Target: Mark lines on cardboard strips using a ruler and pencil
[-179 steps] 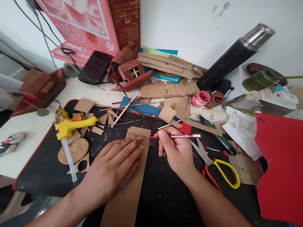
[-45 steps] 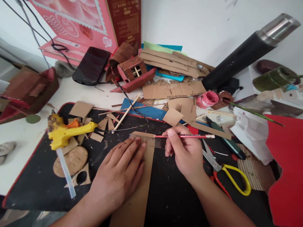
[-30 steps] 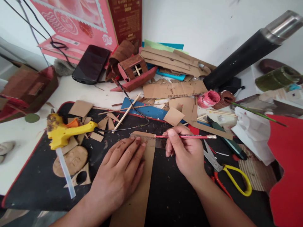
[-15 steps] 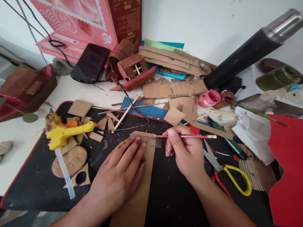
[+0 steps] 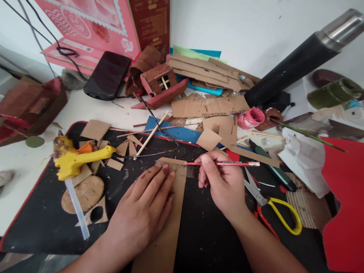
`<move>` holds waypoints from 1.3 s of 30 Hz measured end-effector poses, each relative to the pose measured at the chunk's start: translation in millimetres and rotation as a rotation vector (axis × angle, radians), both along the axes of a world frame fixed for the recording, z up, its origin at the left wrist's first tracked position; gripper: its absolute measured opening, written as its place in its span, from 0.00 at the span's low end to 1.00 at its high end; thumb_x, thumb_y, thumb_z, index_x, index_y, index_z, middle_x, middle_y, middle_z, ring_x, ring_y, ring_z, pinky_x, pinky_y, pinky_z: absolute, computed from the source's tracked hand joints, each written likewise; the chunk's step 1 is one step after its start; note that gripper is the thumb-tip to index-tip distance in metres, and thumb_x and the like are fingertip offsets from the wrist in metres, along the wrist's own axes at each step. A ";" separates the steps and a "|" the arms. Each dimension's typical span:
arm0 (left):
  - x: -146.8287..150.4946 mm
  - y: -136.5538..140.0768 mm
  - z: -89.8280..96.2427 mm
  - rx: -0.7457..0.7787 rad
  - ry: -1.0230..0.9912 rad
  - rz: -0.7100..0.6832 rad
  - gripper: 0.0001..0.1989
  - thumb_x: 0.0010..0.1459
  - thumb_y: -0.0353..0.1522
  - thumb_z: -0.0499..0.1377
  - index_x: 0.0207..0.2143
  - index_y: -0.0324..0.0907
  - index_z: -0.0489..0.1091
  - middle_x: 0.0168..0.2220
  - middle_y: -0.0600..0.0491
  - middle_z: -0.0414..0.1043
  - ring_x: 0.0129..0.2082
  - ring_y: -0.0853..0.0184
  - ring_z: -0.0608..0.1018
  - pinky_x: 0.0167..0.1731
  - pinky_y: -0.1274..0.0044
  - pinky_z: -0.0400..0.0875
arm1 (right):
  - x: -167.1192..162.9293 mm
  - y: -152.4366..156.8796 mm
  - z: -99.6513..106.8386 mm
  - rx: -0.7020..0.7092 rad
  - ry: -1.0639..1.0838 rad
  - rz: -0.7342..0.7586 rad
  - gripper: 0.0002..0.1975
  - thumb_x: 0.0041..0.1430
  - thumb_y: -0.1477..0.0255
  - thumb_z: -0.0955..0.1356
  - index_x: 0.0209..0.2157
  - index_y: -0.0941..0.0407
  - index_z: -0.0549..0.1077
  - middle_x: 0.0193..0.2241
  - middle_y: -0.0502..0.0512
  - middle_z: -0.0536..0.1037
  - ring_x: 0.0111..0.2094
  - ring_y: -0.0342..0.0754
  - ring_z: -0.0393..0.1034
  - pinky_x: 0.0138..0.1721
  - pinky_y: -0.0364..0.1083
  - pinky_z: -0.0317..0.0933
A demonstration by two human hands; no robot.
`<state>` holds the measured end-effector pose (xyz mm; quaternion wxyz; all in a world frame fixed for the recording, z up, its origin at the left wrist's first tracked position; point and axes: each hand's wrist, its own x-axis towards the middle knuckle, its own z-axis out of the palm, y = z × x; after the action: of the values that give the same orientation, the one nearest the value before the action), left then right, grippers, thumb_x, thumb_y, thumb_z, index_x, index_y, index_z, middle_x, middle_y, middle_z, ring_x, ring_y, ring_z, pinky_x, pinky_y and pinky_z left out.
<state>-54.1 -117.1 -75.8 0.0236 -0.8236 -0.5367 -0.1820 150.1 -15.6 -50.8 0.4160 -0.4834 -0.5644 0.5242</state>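
Observation:
My left hand [image 5: 145, 204] lies flat with fingers stretched out, pressing a clear ruler [image 5: 193, 172] onto a long cardboard strip [image 5: 167, 231]. The ruler crosses the strip near its far end, partly hidden under my fingers. Between the thumb and fingers of my right hand [image 5: 223, 180] is a red pencil [image 5: 233, 163], held almost level. Its tip points left and meets the strip's right edge by the ruler. Yellow-and-red-handled scissors [image 5: 263, 201] rest just right of my right hand.
Left on the black mat [image 5: 36, 223] are a yellow glue gun [image 5: 68, 161] with a glue stick and a round clay-coloured disc [image 5: 85, 193]. A utility knife [image 5: 280, 174], paint jars [image 5: 251, 118], cardboard scraps [image 5: 209, 139] and a small model boat [image 5: 160, 91] lie behind. A black flask [image 5: 292, 64] leans right.

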 end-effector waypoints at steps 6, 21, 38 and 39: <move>0.9 -0.3 0.2 -0.014 -0.023 -0.010 0.21 0.77 0.30 0.58 0.67 0.28 0.71 0.65 0.38 0.79 0.66 0.46 0.78 0.67 0.57 0.73 | 0.5 -0.2 0.2 -0.002 0.002 0.004 0.14 0.77 0.62 0.71 0.36 0.54 0.79 0.18 0.44 0.74 0.16 0.42 0.70 0.19 0.41 0.64; 0.4 1.3 0.9 -0.005 -0.019 -0.009 0.21 0.77 0.30 0.58 0.67 0.28 0.71 0.64 0.37 0.78 0.66 0.47 0.78 0.66 0.57 0.74 | 0.7 0.3 -0.8 0.016 0.005 0.019 0.13 0.78 0.65 0.71 0.35 0.54 0.79 0.18 0.43 0.74 0.17 0.41 0.70 0.20 0.40 0.65; 0.4 0.3 0.0 -0.019 -0.036 -0.005 0.22 0.77 0.30 0.58 0.68 0.29 0.70 0.65 0.38 0.78 0.66 0.47 0.78 0.66 0.57 0.73 | 0.1 1.2 -1.3 0.025 -0.008 0.020 0.14 0.78 0.65 0.70 0.35 0.54 0.79 0.18 0.44 0.74 0.17 0.41 0.70 0.20 0.40 0.64; 0.4 0.1 -0.2 -0.022 -0.035 -0.004 0.22 0.77 0.30 0.58 0.68 0.29 0.70 0.66 0.38 0.78 0.66 0.47 0.77 0.66 0.57 0.73 | 0.0 1.2 -1.3 0.025 -0.009 0.021 0.14 0.78 0.65 0.70 0.35 0.54 0.79 0.18 0.44 0.74 0.17 0.40 0.70 0.20 0.40 0.64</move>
<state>-53.6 -117.1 -76.0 0.0048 -0.8215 -0.5373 -0.1908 150.1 -14.4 -52.1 0.4139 -0.4748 -0.5778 0.5190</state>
